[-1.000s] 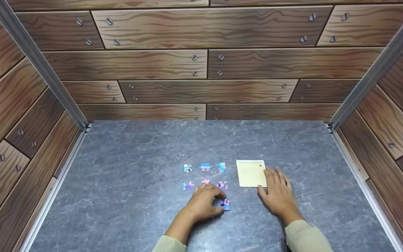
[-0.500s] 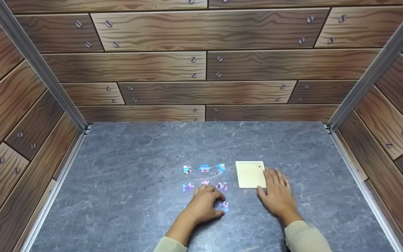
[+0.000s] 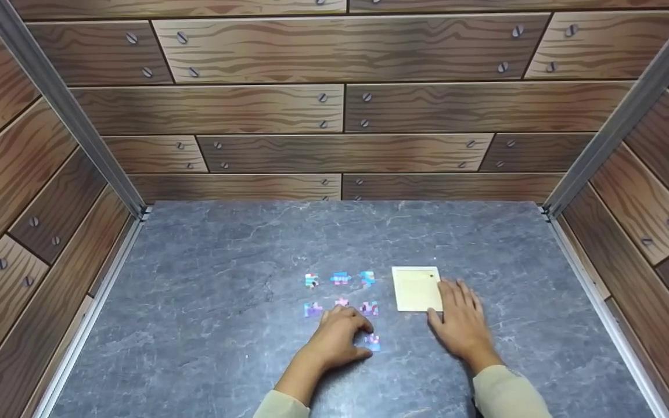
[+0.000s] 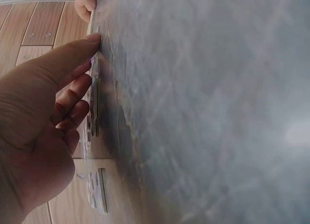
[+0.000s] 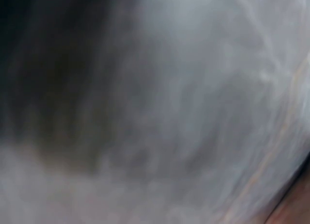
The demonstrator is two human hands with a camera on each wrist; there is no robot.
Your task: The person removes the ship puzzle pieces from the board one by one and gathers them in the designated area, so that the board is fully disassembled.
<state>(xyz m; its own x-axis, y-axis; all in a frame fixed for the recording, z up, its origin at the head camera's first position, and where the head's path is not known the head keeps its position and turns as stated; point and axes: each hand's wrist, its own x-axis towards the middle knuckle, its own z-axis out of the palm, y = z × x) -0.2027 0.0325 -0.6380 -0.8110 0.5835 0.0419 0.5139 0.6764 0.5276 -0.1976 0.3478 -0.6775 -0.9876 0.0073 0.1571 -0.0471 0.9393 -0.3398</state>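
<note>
On the grey marbled table lie several jigsaw pieces: three in a back row, including a blue one (image 3: 341, 278), and three in a row nearer me, including a purple one (image 3: 313, 309). My left hand (image 3: 334, 338) rests low beside another jigsaw piece (image 3: 373, 341) that lies in front of these rows. Its thumb and index finger are spread at the piece's left side, without a visible pinch; contact is hard to tell. My right hand (image 3: 459, 319) lies with straight fingers along the right edge of a cream square puzzle tray (image 3: 417, 293). The left hand partly covers the nearer row's middle piece.
Wood-patterned walls (image 3: 334, 107) enclose the table (image 3: 212, 325) at the back and both sides. Metal rails run along the left (image 3: 87, 313) and right (image 3: 601, 313) edges. The right wrist view is blurred and shows mostly table surface.
The foremost piece, earlier darker and between my left thumb and index finger, now looks brighter and flat on the table. The left fingers have eased slightly back from it. My right hand stays put.
</note>
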